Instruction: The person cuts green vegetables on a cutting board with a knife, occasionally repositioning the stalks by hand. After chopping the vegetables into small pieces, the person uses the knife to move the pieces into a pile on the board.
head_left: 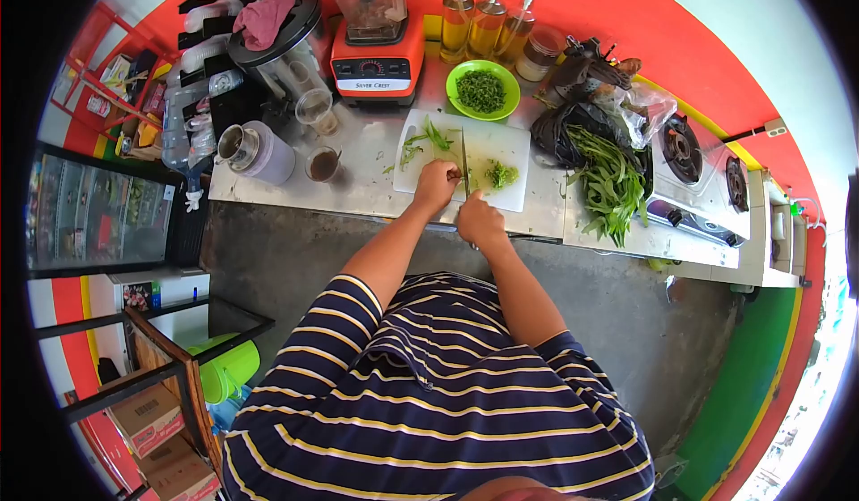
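Observation:
My right hand (482, 222) is wrapped round the handle of a knife (464, 157), its blade pointing away from me over a white cutting board (513, 143). Close to the blade on its left, the curled fingers of my left hand (436, 187) press down on the board; what they hold is mostly hidden, apparently green leaves or stems. Loose green leaves (436, 136) lie on the board's upper left. A small heap of chopped greens (501, 174) sits right of the blade. Behind the board stands a green bowl (506, 112) filled with finely chopped greens (480, 91).
Leafy greens (613, 188) spill from a black plastic bag (559, 134) at right, beside a gas stove (693, 192). A red blender (378, 58), pump bottles (488, 22) and a jar (540, 54) line the back. Cups (323, 164) and a flask (268, 154) stand at left.

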A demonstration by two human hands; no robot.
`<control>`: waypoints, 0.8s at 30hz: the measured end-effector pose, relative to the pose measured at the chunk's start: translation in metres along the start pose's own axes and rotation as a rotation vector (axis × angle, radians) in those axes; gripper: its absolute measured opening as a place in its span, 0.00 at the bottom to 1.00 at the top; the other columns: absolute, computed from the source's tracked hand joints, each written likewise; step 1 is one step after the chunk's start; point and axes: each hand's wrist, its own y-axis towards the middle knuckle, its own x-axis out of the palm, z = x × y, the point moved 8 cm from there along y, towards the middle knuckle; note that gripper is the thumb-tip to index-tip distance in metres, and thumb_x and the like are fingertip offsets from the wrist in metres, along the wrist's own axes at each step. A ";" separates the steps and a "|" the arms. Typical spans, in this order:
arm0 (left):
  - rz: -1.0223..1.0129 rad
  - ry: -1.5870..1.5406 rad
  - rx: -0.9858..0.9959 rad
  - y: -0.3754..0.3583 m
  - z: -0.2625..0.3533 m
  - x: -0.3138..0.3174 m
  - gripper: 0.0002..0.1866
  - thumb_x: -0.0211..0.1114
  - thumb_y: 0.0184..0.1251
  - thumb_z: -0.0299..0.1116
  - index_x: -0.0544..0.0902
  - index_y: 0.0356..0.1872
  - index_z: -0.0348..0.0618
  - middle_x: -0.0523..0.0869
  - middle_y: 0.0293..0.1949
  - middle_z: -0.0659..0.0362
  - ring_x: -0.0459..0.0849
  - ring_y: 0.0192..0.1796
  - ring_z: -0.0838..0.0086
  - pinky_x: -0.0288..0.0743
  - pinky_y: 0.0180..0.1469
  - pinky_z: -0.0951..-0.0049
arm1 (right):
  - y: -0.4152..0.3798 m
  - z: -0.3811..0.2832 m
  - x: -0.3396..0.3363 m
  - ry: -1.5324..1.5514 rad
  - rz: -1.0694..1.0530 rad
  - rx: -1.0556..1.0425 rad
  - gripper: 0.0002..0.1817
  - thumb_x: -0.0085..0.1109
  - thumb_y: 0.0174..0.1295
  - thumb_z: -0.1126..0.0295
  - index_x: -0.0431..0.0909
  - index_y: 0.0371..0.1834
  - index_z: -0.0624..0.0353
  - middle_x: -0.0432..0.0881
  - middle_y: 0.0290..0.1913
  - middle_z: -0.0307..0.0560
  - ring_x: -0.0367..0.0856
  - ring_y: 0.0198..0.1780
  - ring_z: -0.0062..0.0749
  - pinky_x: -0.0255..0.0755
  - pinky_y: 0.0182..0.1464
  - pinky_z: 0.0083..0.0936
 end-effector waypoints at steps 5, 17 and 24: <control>0.161 0.129 0.117 -0.014 0.018 -0.008 0.05 0.71 0.56 0.23 0.87 0.34 0.36 0.84 0.32 0.49 0.86 0.36 0.57 0.80 0.41 0.61 | -0.002 -0.003 0.000 -0.082 -0.020 -0.020 0.24 0.56 0.66 0.68 0.63 0.60 0.72 0.86 0.51 0.66 0.88 0.54 0.55 0.82 0.54 0.43; 0.140 0.143 0.214 -0.018 0.019 -0.011 0.06 0.69 0.60 0.28 0.88 0.36 0.38 0.82 0.30 0.48 0.82 0.36 0.53 0.75 0.40 0.58 | 0.017 -0.006 0.002 -0.026 -0.065 -0.063 0.23 0.50 0.67 0.69 0.62 0.62 0.71 0.83 0.55 0.71 0.83 0.60 0.60 0.76 0.61 0.47; 0.078 0.035 0.131 -0.013 0.003 -0.006 0.07 0.71 0.59 0.28 0.89 0.37 0.37 0.82 0.30 0.51 0.84 0.33 0.61 0.76 0.38 0.64 | 0.004 -0.002 0.003 0.014 -0.092 -0.027 0.21 0.50 0.67 0.69 0.64 0.60 0.70 0.84 0.55 0.71 0.83 0.59 0.62 0.76 0.61 0.48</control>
